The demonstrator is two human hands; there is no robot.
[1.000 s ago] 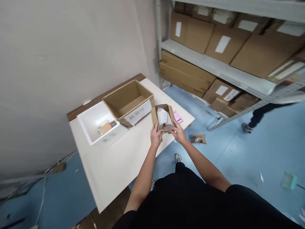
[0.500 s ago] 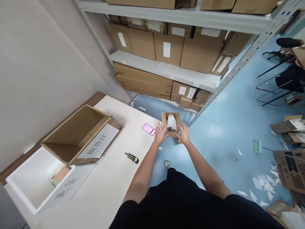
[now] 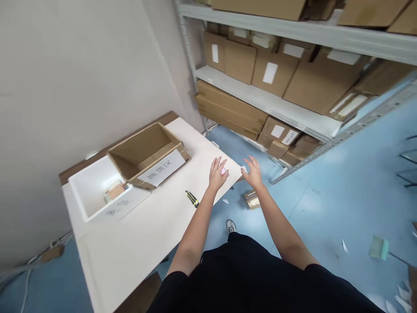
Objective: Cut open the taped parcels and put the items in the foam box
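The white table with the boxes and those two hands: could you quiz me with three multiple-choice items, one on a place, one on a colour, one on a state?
1. Where does the utility knife lie?
A. On the white table, left of the left hand
B. Inside the open cardboard box
C. On the shelf

2. What colour is the floor?
A. Green
B. Blue
C. Brown

3. What state are the left hand and right hand in?
A. Both closed around a box
B. One gripping the knife
C. Both open, fingers spread, holding nothing

Answers:
1. A: the knife rests on the tabletop near the front edge, in front of the open cardboard box.
2. B: the floor beside the table and under the shelf is blue.
3. C: both palms face down with fingers apart and nothing in them.
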